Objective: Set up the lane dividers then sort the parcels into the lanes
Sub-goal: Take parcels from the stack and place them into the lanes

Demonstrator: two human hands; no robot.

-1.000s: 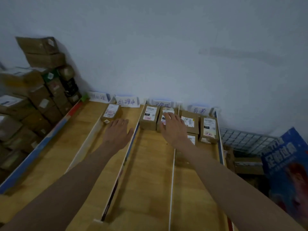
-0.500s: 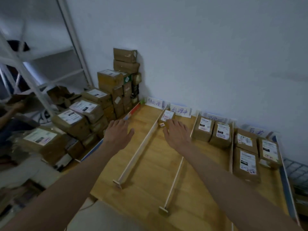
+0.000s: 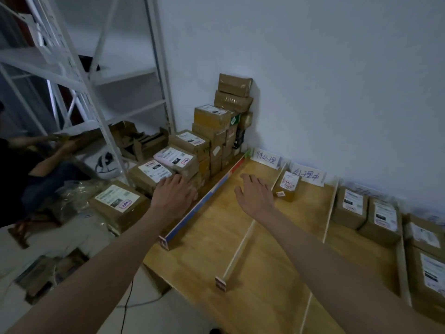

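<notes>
While both arms are reaching forward, the left hand [image 3: 173, 194] is hovering palm-down with fingers spread and holding nothing, over the stack [image 3: 192, 150] of labelled parcels piled left of the board [image 3: 255, 273]. The right hand [image 3: 255, 197] is hanging flat with fingers apart and gripping nothing, above the leftmost lane. Dividers [image 3: 237, 251] are lying lengthwise on the board. One parcel [image 3: 287, 185] is sitting at the far end of the second lane, and more parcels [image 3: 368, 213] are lying in the lanes to the right. Paper signs [image 3: 266, 158] are standing along the wall.
</notes>
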